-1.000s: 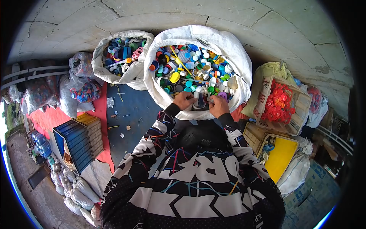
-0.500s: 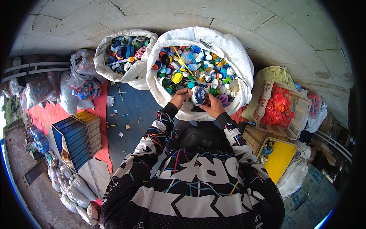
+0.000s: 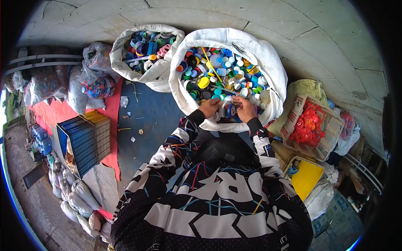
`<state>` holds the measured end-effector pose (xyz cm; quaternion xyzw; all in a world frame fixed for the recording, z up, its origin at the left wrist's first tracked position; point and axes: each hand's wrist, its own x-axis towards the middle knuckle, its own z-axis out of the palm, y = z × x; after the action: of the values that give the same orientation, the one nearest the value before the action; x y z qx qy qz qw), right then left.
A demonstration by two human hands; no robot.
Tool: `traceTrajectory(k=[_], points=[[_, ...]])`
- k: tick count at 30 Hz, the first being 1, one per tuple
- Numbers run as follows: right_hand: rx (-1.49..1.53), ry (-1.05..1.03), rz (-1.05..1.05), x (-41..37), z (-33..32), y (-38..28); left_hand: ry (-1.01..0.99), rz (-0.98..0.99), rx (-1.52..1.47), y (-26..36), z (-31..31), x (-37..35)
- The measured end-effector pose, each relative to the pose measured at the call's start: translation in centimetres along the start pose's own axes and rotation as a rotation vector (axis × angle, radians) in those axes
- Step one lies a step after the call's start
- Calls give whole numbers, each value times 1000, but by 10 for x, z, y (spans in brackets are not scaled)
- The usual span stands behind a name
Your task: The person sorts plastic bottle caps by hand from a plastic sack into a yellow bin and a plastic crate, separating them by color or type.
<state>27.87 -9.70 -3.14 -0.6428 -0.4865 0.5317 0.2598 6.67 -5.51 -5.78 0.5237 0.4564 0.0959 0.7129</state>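
Over the near side of a big white woven sack (image 3: 276, 71) full of plastic bottle caps (image 3: 217, 69), both my hands are at a round white and dark-blue plastic lid (image 3: 228, 111) with a bit of red on it. My left hand (image 3: 210, 108) grips its left side with bent fingers. From the other side my right hand (image 3: 246, 109) closes on it, thumb and fingers at its right edge. The exact kind of lid is too small to make out. A yellow stick (image 3: 211, 62) and a yellow cap (image 3: 203, 82) lie among the caps beyond my hands.
A smaller sack (image 3: 119, 46) of mixed plastic pieces stands on the left. To the right is a crate (image 3: 293, 113) with red plastic parts (image 3: 310, 121). Left of me are a blue-and-yellow crate (image 3: 86, 142) and several filled bags (image 3: 79, 205). A concrete wall (image 3: 188, 14) rises behind.
The lid has been turned between my hands and sits slightly lower, toward the sack's near rim. My right fingers have moved up over its far right side. The view has shifted a little.
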Motion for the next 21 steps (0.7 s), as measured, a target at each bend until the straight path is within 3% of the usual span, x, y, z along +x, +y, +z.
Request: traceTrajectory(k=[1,3,4,7,8,11,12,13,15,18,21], points=[[27,-106,-77,0,-3,-3,-10,85,22,-3,11,3],[81,-318,-235,1,-8,-12,-37,-20,-140,4,23,-3],[52,-431,-143,-2,-12,-24,-38,-8,-197,12,24,-8],[-166,-243,-217,-11,-4,-36,-56,-31,-272,13,18,-13],[-206,-180,-142,-11,-3,-35,-60,-47,-280,12,13,-13],[-155,106,-85,-5,-8,-25,142,54,-19,7,-6,-11],[-174,177,-53,-1,-14,-17,210,51,267,11,-17,-14],[-204,310,-174,1,-19,-12,207,-18,336,11,-26,-14],[-201,349,-1,-2,-35,-12,208,-142,579,10,-42,-22],[-300,340,-14,-5,-50,0,200,-351,919,36,-46,-39],[-465,295,-36,-11,-55,5,115,-422,994,57,-40,-48]])
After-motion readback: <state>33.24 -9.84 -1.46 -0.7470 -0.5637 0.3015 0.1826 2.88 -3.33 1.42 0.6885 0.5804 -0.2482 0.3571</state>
